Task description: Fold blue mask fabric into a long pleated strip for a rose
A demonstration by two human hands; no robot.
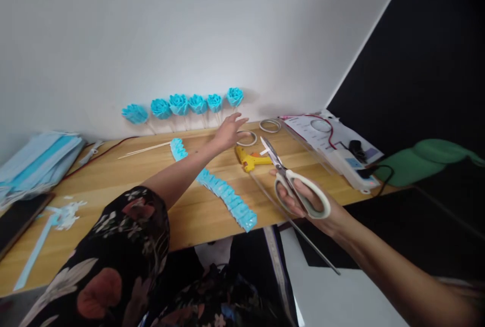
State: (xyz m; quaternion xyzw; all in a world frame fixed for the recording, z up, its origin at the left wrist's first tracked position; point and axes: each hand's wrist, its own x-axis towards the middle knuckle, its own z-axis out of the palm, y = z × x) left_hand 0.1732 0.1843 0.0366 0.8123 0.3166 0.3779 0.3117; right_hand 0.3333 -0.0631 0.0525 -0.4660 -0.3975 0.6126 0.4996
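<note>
My left hand (229,131) reaches across the table with its fingers apart, beside a roll of tape (248,143); I cannot tell whether it touches the roll. A pair of scissors (303,195) with cream handles is in my right hand (294,204), blades pointing up and away, slightly parted. Behind the blades lies a yellow glue gun (257,159) with a long grey glue stick (303,236) sticking out past the table edge. A pleated light-blue strip (227,198) runs diagonally under my left forearm, which hides its middle.
Several blue flowers (178,104) on sticks lean against the wall. Two thin sticks (146,150) and another tape roll (270,126) lie on the table (125,180). Blue face masks (41,157), a phone (22,221) and scraps (68,214) are left; a power strip (354,170) is right.
</note>
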